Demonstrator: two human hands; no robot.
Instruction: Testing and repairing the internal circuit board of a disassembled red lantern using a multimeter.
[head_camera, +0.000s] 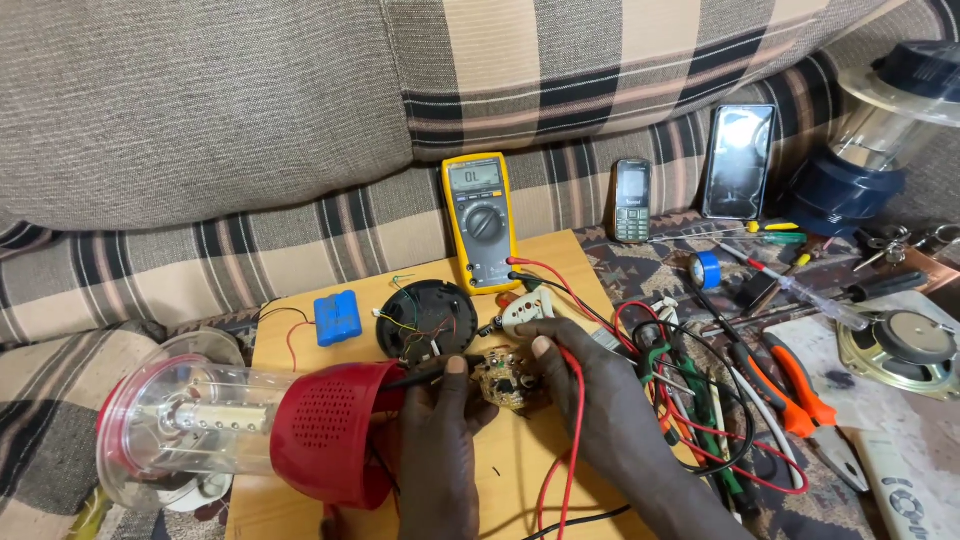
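Probing a small circuit board (503, 378) at the middle of a wooden table (520, 480), seen from the head camera. The left hand (440, 440) pinches a black probe (425, 377); the right hand (585, 400) pinches a red probe lead (572, 440) against the board. To do this well, keep both tips steady, touching only their own contacts. Counted: one yellow multimeter (480, 222) far centre, one red lantern (250, 425) lying near left, one blue battery pack (336, 317), two phones (738, 160) far right.
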